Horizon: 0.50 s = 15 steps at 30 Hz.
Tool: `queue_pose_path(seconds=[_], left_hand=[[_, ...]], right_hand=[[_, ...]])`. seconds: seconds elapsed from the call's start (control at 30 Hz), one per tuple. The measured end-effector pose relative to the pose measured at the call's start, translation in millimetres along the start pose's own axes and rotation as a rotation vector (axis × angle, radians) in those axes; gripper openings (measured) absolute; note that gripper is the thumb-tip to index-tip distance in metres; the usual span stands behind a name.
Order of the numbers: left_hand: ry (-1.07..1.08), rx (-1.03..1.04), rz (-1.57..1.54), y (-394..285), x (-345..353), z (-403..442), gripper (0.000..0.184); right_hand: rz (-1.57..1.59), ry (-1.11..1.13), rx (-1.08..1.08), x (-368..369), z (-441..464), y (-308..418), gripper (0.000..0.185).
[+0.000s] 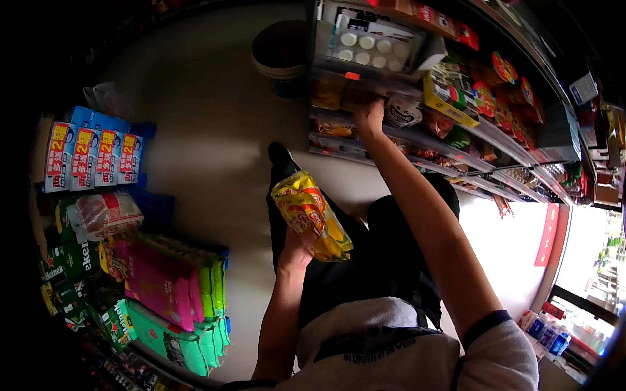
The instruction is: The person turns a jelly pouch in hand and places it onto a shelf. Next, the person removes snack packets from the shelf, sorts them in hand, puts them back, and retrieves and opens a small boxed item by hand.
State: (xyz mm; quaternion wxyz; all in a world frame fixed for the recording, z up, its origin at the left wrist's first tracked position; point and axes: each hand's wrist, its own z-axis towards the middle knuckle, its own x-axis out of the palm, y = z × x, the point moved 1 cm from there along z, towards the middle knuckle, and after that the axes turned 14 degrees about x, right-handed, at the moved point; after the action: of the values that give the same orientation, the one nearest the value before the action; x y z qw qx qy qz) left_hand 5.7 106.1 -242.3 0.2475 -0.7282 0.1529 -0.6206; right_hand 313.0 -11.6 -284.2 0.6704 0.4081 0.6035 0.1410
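In the head view, my left hand (297, 251) is closed around yellow snack packets (312, 215) with red and orange print, held up in front of my legs. They overlap, so their number is unclear. My right arm stretches to the shelf rack, where my right hand (370, 117) reaches into a compartment below the top ledge. Its fingers lie in shadow, and I cannot make out what they touch. Just left of that hand is a dim yellowish packet (327, 92). On its other side sits a white packet with a black cartoon face (403, 112).
A yellow carton (450, 99) and red packets stand along the shelf rack (404, 144). A bucket (280, 62) is on the floor by its end. To the left are blue-and-white boxes (94, 156), green Heineken cartons (78, 267), and pink bags (160, 280) and green bags (176, 339).
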Motion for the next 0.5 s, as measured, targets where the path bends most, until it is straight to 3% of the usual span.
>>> queue_pose_path(seconds=[0.07, 0.17, 0.23, 0.27, 0.37, 0.4, 0.5], left_hand=[[-0.005, -0.03, -0.009, -2, -3, 3, 0.075], [-0.041, -0.057, -0.027, -9, -3, 5, 0.073], [-0.04, -0.078, -0.044, -10, -8, 5, 0.073], [-0.048, -0.077, -0.047, -10, -10, 4, 0.073], [-0.063, -0.078, -0.061, -10, -13, 2, 0.074], [-0.062, -0.076, -0.067, -11, -13, 3, 0.074], [-0.074, -0.084, -0.085, -13, -14, 5, 0.075]], right_hand=[[0.192, -0.027, 0.356, 2, 0, 20, 0.039], [-0.058, 0.022, 0.378, -14, -9, 46, 0.044], [-1.18, -0.023, -0.251, -21, -10, 61, 0.049], [-1.033, 0.182, -0.052, -26, -4, 73, 0.046], [-0.949, 0.097, -0.023, 1, 17, 44, 0.047], [-0.94, -0.155, -0.14, 6, 8, 35, 0.045], [1.176, 0.114, 0.422, 3, -17, 44, 0.047]])
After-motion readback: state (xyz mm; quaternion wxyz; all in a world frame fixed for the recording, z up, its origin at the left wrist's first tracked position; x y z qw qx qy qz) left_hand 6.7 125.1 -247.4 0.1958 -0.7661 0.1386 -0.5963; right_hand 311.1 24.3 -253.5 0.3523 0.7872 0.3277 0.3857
